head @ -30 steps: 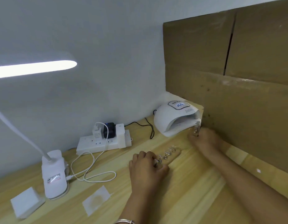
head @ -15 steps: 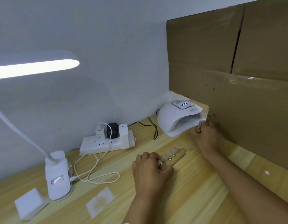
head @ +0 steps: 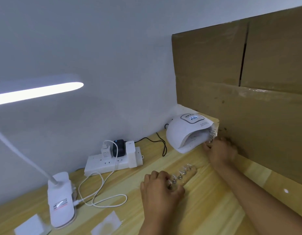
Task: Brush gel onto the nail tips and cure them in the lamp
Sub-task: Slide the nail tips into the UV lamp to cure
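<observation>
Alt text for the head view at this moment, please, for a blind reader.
The right hand holds a clear strip of nail tips at the mouth of a white dome-shaped curing lamp on a pale wooden table. The left hand grips a second clear strip lying nearer.

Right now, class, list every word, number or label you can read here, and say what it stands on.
"SUN", the rest blurred: front of the white domed nail lamp.
Three lit digits, too blurred to read: the lamp's small display.
Striped label, unreadable: white desk-lamp base.
Fine print, too small: white plug adapter in the white power strip.
</observation>
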`<action>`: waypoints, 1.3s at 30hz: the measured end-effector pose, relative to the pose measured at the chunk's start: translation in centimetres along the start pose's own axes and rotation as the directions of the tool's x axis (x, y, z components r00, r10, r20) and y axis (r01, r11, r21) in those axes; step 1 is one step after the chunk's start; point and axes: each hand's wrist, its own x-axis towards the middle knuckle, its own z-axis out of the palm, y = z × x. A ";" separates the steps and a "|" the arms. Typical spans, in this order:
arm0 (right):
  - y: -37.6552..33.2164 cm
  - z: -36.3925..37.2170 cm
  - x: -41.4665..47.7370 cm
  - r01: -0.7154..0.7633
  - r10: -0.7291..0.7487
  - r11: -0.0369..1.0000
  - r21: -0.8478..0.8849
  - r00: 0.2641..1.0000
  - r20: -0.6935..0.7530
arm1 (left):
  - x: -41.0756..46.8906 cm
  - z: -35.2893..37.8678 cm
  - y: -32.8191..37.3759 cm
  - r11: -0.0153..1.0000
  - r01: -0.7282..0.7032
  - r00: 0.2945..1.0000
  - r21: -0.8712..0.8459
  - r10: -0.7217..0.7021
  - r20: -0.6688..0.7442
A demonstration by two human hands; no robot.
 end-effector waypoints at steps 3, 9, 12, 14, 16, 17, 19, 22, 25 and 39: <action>-0.4 0.4 0.7 0.016 -0.013 0.998 -0.062 0.998 0.058 | 0.1 0.1 0.1 1.000 0.006 1.000 0.006 -0.006 -0.006; -0.2 0.7 0.4 0.045 -0.043 0.997 -0.063 0.998 0.034 | 0.0 0.1 0.1 1.000 0.007 1.000 -0.012 -0.007 -0.013; -0.2 0.7 0.2 0.042 -0.042 0.999 -0.019 0.999 0.014 | -0.1 0.0 0.1 1.000 0.001 1.000 -0.017 -0.001 -0.014; -0.1 0.6 0.5 0.009 -0.009 1.000 -0.005 0.999 0.032 | -0.1 -0.1 0.1 1.000 0.000 1.000 -0.016 0.000 -0.015; 0.0 0.5 0.8 -0.026 0.027 1.000 -0.013 0.997 0.078 | -0.1 -0.1 0.0 1.000 -0.003 1.000 -0.013 0.002 -0.009; -0.1 0.5 1.0 -0.046 0.047 0.999 -0.011 0.994 0.097 | -0.1 -0.1 0.0 1.000 -0.005 1.000 -0.010 0.005 -0.005; -0.1 0.4 1.1 -0.078 0.077 0.997 0.002 0.991 0.114 | -0.1 -0.1 0.0 1.000 -0.007 1.000 -0.005 0.007 0.002; 0.1 0.4 1.2 0.007 -0.009 0.999 0.031 0.997 0.073 | -0.1 -0.2 0.1 1.000 -0.008 1.000 0.002 0.008 0.001; 0.2 0.6 1.0 0.107 -0.110 0.993 0.046 0.991 0.080 | -0.2 -0.2 0.1 1.000 -0.005 1.000 0.001 0.005 0.001; 0.0 1.5 1.5 0.086 -0.096 0.995 0.054 0.971 0.221 | -0.3 -0.4 0.1 1.000 -0.004 1.000 -0.003 0.004 0.018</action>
